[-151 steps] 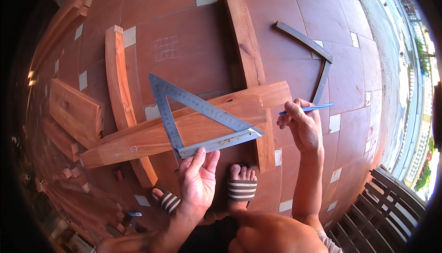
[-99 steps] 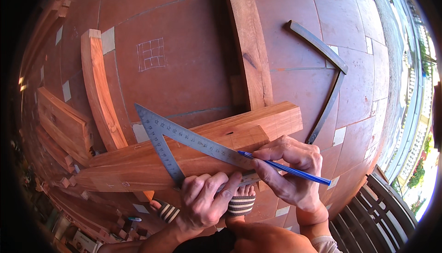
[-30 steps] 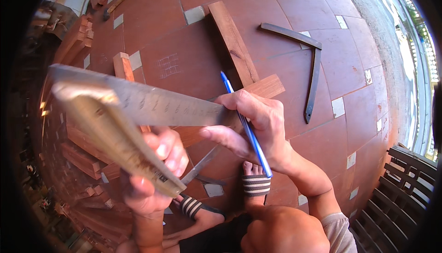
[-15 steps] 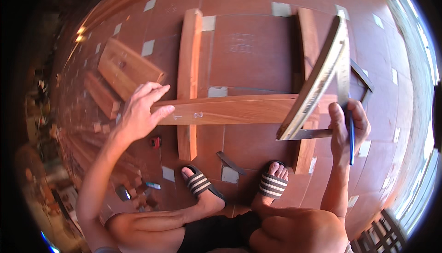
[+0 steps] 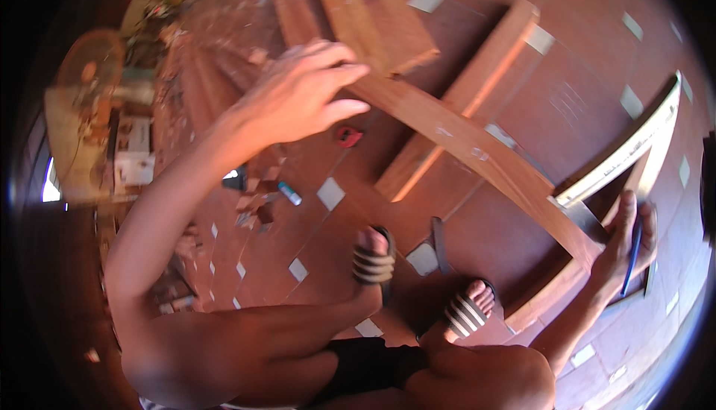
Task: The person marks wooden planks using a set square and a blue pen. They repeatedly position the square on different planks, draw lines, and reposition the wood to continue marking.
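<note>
A long wooden board [image 5: 477, 145] lies across two wooden beams, with faint chalk marks on its face. At its left end is my left hand [image 5: 313, 86], fingers apart and thumb stretched out, blurred; whether it touches the wood I cannot tell. My right hand [image 5: 634, 242], at the board's right end, grips a triangular set square [image 5: 623, 156] along with a slim blue pen [image 5: 632, 261]. The square's metal edge lies over the board near that end. The left beam [image 5: 477, 86] shows on both sides of the board; the right beam [image 5: 548, 294] is partly hidden.
A wide wooden plank [image 5: 377, 19] lies beyond my left hand. On the tiled floor are a red tape measure [image 5: 347, 137], a light blue tube-like item [image 5: 289, 193], wood scraps [image 5: 257, 205] and a dark flat strip [image 5: 438, 244] near my sandalled feet. A fan [image 5: 91, 67] stands far left.
The view has swung to the left, so the board now runs slantwise. The set square has come down closer to the board's right end. My left hand stays by the left end.
</note>
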`<action>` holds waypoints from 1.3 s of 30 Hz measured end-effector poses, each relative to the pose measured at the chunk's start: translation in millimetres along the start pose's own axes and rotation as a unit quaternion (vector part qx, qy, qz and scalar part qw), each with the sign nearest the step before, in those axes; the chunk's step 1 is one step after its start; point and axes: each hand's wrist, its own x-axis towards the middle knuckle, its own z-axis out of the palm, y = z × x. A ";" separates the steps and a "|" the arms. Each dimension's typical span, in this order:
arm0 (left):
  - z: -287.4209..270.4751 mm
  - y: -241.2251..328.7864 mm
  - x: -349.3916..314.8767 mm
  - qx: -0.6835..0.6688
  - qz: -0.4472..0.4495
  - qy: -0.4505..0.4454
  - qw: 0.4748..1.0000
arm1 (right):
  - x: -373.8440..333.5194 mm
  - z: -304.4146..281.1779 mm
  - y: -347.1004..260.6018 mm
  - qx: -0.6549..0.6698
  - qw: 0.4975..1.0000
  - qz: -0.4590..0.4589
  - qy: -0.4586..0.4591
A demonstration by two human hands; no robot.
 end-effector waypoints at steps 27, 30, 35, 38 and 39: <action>197.2 109.4 -39.8 -0.439 -0.064 -0.002 0.896 | -101.1 -97.7 -181.1 -0.366 0.898 -0.052 -0.239; 226.6 126.1 -93.4 -0.624 -0.141 -0.010 0.768 | -108.1 -78.7 -138.2 -0.330 0.907 -0.039 -0.261; 269.4 135.2 -167.2 -0.664 -0.255 -0.082 0.698 | -122.5 -6.8 -102.4 -0.256 0.896 0.004 -0.362; 286.5 139.8 -184.6 -0.680 -0.259 -0.082 0.681 | -141.2 27.0 -75.3 -0.184 0.904 -0.007 -0.385; 293.7 141.2 -185.1 -0.676 -0.261 -0.085 0.684 | -149.3 36.0 -66.1 -0.171 0.913 -0.003 -0.371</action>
